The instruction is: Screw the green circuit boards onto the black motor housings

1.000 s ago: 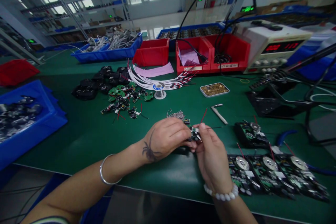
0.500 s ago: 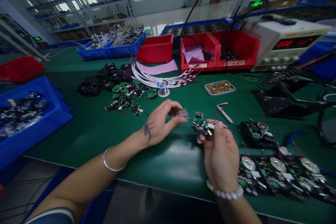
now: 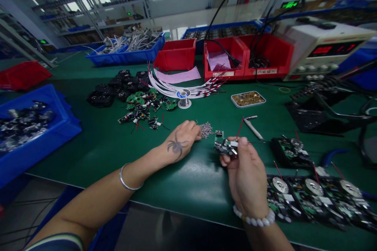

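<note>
My left hand (image 3: 184,139) is closed at the left edge of a pile of small metal screws (image 3: 206,130); its fingertips are turned away, so what they pinch, if anything, is hidden. To the right, my right hand (image 3: 246,168) grips a small circuit board (image 3: 225,147) between thumb and fingers, above the green mat. A red wire rises from the board. Right of this hand, several black housings (image 3: 312,194) hold boards with round metal discs. Behind the screws stands a solder spool (image 3: 184,100).
Green circuit boards (image 3: 141,104) and black parts (image 3: 118,86) lie at the back left, beside white wires (image 3: 176,88). A blue bin (image 3: 63,115) stands far left. A small tray (image 3: 248,99), a white tool (image 3: 253,128) and a power supply (image 3: 326,51) are on the right.
My left hand has closed its fingers and turned its back upward beside the screws. The board in my right hand has tilted slightly.
</note>
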`<state>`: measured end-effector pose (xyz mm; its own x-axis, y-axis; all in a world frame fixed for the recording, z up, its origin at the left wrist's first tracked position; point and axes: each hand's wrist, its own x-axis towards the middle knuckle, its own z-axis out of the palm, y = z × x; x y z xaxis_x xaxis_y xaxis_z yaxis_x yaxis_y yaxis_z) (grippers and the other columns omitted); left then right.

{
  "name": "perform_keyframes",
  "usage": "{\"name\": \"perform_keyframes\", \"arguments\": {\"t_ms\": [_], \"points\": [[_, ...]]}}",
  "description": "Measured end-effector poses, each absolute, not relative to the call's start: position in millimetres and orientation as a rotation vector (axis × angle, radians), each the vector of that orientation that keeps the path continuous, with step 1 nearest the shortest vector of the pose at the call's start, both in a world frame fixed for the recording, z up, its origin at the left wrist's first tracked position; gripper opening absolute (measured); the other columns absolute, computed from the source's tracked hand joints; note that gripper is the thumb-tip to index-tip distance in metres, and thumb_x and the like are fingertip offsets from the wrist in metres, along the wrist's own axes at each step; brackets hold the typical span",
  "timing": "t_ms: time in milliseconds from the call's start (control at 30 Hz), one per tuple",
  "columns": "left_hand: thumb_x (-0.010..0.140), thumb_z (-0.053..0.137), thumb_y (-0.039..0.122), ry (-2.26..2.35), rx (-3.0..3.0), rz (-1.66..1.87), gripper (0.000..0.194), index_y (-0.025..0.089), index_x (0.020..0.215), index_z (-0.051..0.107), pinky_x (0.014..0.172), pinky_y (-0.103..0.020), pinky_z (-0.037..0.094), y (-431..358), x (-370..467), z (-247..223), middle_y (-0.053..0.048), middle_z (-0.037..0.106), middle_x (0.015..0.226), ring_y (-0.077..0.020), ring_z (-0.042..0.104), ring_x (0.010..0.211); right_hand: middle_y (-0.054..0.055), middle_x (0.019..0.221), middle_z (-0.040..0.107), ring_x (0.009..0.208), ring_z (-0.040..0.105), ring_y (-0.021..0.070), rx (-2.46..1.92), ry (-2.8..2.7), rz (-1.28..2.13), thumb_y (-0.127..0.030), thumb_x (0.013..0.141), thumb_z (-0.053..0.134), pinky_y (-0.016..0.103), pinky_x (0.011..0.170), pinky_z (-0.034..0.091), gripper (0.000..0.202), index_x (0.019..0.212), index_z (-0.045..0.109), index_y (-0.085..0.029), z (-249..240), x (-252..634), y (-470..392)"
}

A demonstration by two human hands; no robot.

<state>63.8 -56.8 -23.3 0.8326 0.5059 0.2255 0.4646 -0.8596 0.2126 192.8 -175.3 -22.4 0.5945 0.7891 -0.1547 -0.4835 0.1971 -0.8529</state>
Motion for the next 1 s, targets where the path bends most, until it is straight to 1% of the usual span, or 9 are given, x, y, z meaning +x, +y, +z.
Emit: {"name": "perform_keyframes", "arguments": {"t_ms": [100, 200, 300, 367, 467, 567, 667, 733, 1000], "points": [[0.096, 0.039, 0.017, 0.813, 2.782, 0.577, 0.014, 0.015, 0.090, 0.051, 0.072, -0.030, 0.043, -56.1, 60.8, -15.8, -0.004, 0.054, 0.085, -0.0170, 0.050, 0.078, -0.003, 0.063, 0.052, 0.049, 0.047, 0.0057, -1.044, -0.362, 0.937, -0.050, 0.080, 0.068, 0.018, 0.044, 0.040, 0.034, 0.084, 0.063, -0.017, -22.6, 192.8, -175.2], [0.097, 0.038, 0.020, 0.747, 2.608, 0.726, 0.014, 0.017, 0.088, 0.048, 0.072, -0.028, 0.043, -59.2, 59.5, -9.3, -0.002, 0.053, 0.084, -0.0144, 0.051, 0.076, -0.004, 0.061, 0.052, 0.048, 0.046, 0.0056, -1.067, -0.389, 0.990, -0.052, 0.080, 0.067, 0.017, 0.044, 0.039, 0.036, 0.083, 0.063, -0.017, -23.7, 192.1, -175.4], [0.098, 0.035, 0.022, 0.670, 2.452, 0.724, 0.014, 0.017, 0.090, 0.046, 0.074, -0.028, 0.045, -65.3, 60.1, -6.2, -0.004, 0.056, 0.092, -0.0137, 0.054, 0.080, -0.004, 0.060, 0.051, 0.047, 0.045, 0.0057, -1.087, -0.414, 1.033, -0.052, 0.082, 0.065, 0.018, 0.044, 0.039, 0.035, 0.084, 0.063, -0.017, -25.0, 191.3, -175.8], [0.099, 0.034, 0.023, 0.678, 2.381, 0.714, 0.015, 0.017, 0.093, 0.045, 0.072, -0.028, 0.046, -67.8, 60.8, -5.7, -0.004, 0.058, 0.090, -0.0129, 0.055, 0.076, -0.004, 0.061, 0.052, 0.048, 0.046, 0.0056, -1.091, -0.416, 1.031, -0.052, 0.082, 0.065, 0.017, 0.044, 0.039, 0.035, 0.084, 0.063, -0.017, -25.5, 191.2, -175.9], [0.097, 0.041, 0.025, 0.663, 2.410, 0.761, 0.015, 0.016, 0.089, 0.050, 0.071, -0.027, 0.046, -68.2, 62.2, -5.1, -0.002, 0.055, 0.083, -0.0129, 0.054, 0.075, -0.004, 0.061, 0.052, 0.047, 0.046, 0.0054, -1.092, -0.421, 1.019, -0.052, 0.083, 0.064, 0.017, 0.044, 0.038, 0.035, 0.084, 0.063, -0.017, -25.8, 191.4, -176.0], [0.094, 0.050, 0.022, 0.598, 2.419, 0.873, 0.013, 0.015, 0.085, 0.055, 0.076, -0.026, 0.047, -69.2, 64.4, -3.4, -0.003, 0.056, 0.086, -0.0131, 0.055, 0.082, -0.004, 0.060, 0.051, 0.047, 0.046, 0.0054, -1.096, -0.435, 1.030, -0.051, 0.084, 0.063, 0.017, 0.045, 0.038, 0.034, 0.084, 0.063, -0.017, -26.4, 191.5, -175.8], [0.092, 0.055, 0.016, 0.571, 2.326, 1.039, 0.005, 0.015, 0.089, 0.058, 0.078, -0.023, 0.048, -75.4, 66.7, -1.0, -0.002, 0.059, 0.087, -0.0114, 0.057, 0.084, -0.005, 0.059, 0.050, 0.046, 0.045, 0.0052, -1.110, -0.443, 1.050, -0.051, 0.084, 0.063, 0.017, 0.043, 0.037, 0.035, 0.083, 0.063, -0.016, -26.6, 191.4, -175.5], [0.090, 0.056, 0.013, 0.553, 2.271, 1.091, 0.004, 0.015, 0.093, 0.059, 0.079, -0.022, 0.049, -81.0, 67.9, 0.1, -0.002, 0.061, 0.089, -0.0106, 0.059, 0.086, -0.005, 0.058, 0.049, 0.045, 0.044, 0.0053, -1.120, -0.447, 1.069, -0.051, 0.083, 0.064, 0.017, 0.042, 0.037, 0.035, 0.082, 0.063, -0.016, -26.4, 191.4, -175.5], [0.090, 0.056, 0.013, 0.644, 2.350, 1.020, 0.004, 0.015, 0.093, 0.057, 0.077, -0.024, 0.049, -75.0, 67.0, -5.4, -0.002, 0.061, 0.088, -0.0116, 0.058, 0.084, -0.003, 0.061, 0.053, 0.047, 0.046, 0.0060, -1.157, -0.424, 1.014, -0.053, 0.081, 0.065, 0.017, 0.042, 0.038, 0.037, 0.080, 0.063, -0.016, -27.4, 191.4, -175.6]]}}
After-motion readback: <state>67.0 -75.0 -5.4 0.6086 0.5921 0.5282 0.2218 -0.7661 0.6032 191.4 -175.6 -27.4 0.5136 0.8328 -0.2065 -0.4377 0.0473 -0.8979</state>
